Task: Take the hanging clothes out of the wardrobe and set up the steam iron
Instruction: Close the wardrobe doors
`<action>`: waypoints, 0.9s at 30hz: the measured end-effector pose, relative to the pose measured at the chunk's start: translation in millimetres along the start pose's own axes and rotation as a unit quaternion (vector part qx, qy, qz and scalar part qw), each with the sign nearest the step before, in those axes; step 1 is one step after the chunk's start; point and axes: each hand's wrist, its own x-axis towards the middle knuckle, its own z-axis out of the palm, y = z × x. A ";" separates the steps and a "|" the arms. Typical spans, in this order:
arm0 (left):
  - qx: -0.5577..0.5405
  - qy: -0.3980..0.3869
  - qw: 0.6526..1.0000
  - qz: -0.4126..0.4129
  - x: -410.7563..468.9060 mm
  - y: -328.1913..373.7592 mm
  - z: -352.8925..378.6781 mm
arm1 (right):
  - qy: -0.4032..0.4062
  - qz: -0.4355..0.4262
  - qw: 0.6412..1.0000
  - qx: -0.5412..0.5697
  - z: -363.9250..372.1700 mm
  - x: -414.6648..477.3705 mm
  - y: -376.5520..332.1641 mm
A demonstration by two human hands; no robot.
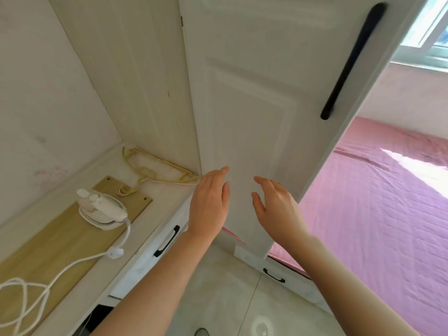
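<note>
Hovering at the white wardrobe door [254, 117]: left hand [208, 202] and right hand [276, 207], both holding nothing.

Left fingers straight and together, tips at the door's lower left edge; contact cannot be told. Right fingers loosely spread, slightly bent, just in front of the panel. Door panelled, long black handle [351, 61] at upper right. Pale tile floor [230, 299] at lower centre; pink quilted bed cover [375, 214] fills the right; window [431, 27] at upper right. Steam iron [101, 210]: small, white, on a light wooden board [60, 238] on the white ledge [155, 226], left of frame; its white cord [60, 270] loops toward lower left. Yellow and pink-striped hangers [155, 173] lie at the ledge's back corner. Drawer [167, 241] under the ledge, black pull, closed; contents hidden.
</note>
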 end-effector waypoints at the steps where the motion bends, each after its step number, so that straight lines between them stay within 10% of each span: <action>1: -0.008 0.000 1.000 -0.006 0.4 12.6 4.6 | -0.001 -0.009 1.000 0.005 -8.5 -4.8 6.9; 27: -0.026 0.114 0.973 0.201 109.3 151.6 13.1 | 0.083 0.017 0.973 0.213 -126.9 35.2 64.0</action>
